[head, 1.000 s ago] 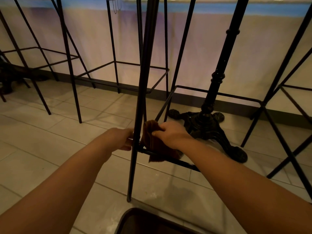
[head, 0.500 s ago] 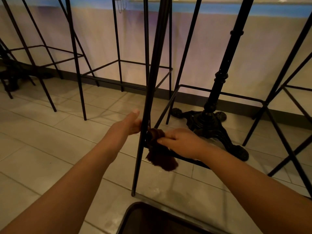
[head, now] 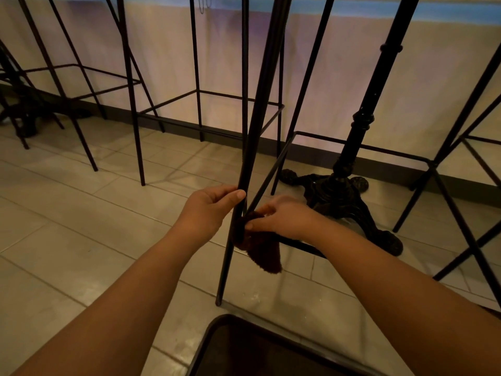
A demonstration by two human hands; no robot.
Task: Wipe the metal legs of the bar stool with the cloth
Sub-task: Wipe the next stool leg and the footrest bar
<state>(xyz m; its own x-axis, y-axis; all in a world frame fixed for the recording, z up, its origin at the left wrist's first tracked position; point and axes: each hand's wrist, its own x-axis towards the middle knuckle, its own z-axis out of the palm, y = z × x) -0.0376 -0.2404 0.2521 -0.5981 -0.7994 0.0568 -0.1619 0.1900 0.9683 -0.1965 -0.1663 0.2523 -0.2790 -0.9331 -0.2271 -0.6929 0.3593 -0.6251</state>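
**Bar stool leg gripped, cloth wrapped at the footrest joint**

Bar stool's thin black metal leg (head: 253, 147) slants down the middle to the pale tiled floor (head: 67, 240). Right of it stands an ornate black cast-iron table base (head: 344, 196). The left hand (head: 208, 210) curls round the leg. The right hand (head: 282, 217) pinches a dark brown fuzzy cloth (head: 263, 248) against the leg, just below.

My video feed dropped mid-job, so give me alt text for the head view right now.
The right hand presses a dark brown cloth against the near black stool leg where the footrest bar meets it, while the left hand grips that leg just above. Behind stand more black stools and an ornate table base on a tiled floor.
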